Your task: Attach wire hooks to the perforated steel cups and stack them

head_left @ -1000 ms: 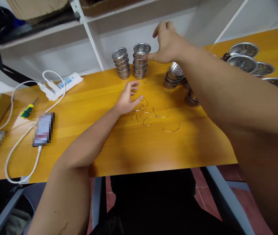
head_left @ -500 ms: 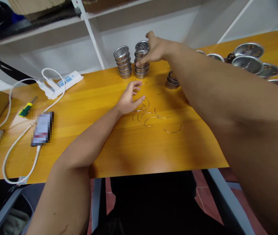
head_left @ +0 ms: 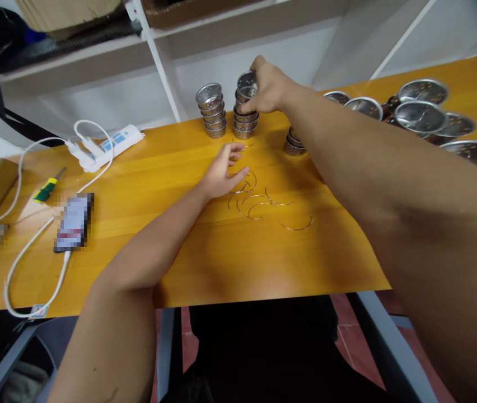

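My right hand (head_left: 267,87) grips the top perforated metal cup (head_left: 247,84) of the right-hand stack, thumb on the near side and fingers round its far rim. That cup is slightly tilted; whether it has parted from the cups (head_left: 244,126) below I cannot tell. Just to the left stands a second stack of perforated metal cups (head_left: 214,115). My left hand (head_left: 221,170) lies on the table, fingers apart and loosely curled, holding nothing. Beside it are several thin curved wires (head_left: 259,204), some partly hidden by the hand.
More perforated cups (head_left: 294,144) stand under my right forearm, partly covered. Wide perforated metal bowls (head_left: 421,115) sit at the right. On the left are a power strip (head_left: 115,146), a screwdriver (head_left: 47,187), a phone (head_left: 73,223) and a white cable (head_left: 9,285).
My right hand has closed on the stack's top cup, which has tipped slightly. My left hand has stayed in place on the table.
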{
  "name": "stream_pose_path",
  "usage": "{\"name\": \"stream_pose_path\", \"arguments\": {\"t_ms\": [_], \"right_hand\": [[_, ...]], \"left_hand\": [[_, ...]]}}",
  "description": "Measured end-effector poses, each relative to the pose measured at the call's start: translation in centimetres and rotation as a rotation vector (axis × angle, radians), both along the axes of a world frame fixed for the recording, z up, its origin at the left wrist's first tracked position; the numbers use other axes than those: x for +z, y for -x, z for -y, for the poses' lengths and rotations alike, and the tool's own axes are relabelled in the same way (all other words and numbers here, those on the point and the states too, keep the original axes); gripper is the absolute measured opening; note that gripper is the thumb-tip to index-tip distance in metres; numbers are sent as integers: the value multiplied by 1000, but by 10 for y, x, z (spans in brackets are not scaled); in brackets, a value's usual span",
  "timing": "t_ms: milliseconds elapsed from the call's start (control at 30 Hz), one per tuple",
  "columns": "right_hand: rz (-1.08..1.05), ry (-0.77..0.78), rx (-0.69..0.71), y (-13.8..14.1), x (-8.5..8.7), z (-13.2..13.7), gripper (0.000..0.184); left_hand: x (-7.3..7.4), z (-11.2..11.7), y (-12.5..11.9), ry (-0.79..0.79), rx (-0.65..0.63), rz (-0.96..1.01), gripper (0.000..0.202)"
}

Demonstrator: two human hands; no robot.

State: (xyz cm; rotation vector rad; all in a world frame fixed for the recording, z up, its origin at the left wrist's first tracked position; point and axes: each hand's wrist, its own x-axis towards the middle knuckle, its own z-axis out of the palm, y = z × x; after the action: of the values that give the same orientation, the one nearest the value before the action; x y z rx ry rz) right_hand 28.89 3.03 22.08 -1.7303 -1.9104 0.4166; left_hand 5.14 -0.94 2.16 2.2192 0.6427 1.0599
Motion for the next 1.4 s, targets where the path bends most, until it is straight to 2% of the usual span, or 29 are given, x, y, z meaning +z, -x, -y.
{"name": "stream_pose_path", "arguments": {"t_ms": [167, 267, 333, 400, 500, 600, 667, 733, 833, 1000, 1100, 1267, 1400], "right_hand": [[-19, -106, 12, 5, 10, 13, 106], [-42, -206, 50, 9, 20, 34, 105], [-43, -203, 86, 13, 22, 54, 99], [-33, -116, 137, 19, 15, 74, 91], [-8, 9, 249, 30, -14, 94, 76], [-25, -55, 318, 35, -49, 99, 75], [-54, -118, 317, 30, -62, 97, 78], [-74, -162, 285, 18, -66, 94, 79], [-31, -156, 233, -5, -64, 91, 78], [224, 68, 182, -29, -73, 92, 78], [340, 99, 136, -30, -78, 94, 82], [426, 208, 191, -36, -83, 87, 74], [411, 182, 237, -45, -85, 84, 73]], "left_hand": [[-13, -9, 0, -36, 2, 32, 66], [-21, -18, -2, -45, 60, 88, 86], [-23, -24, -3, -30, 122, 157, 103], [-23, -27, -3, 2, 162, 224, 115], [-18, -28, -4, 51, 138, 278, 115], [-13, -28, -3, 75, 76, 291, 110], [-12, -28, -2, 102, 44, 289, 110], [-13, -31, -1, 124, 45, 286, 110], [-13, -38, 3, 118, 121, 307, 112], [-13, -53, 16, 133, 270, 374, 115], [-19, -58, 21, 133, 285, 337, 122], [-31, -63, 20, 114, 274, 296, 122], [-29, -63, 17, 119, 280, 310, 116]]}}
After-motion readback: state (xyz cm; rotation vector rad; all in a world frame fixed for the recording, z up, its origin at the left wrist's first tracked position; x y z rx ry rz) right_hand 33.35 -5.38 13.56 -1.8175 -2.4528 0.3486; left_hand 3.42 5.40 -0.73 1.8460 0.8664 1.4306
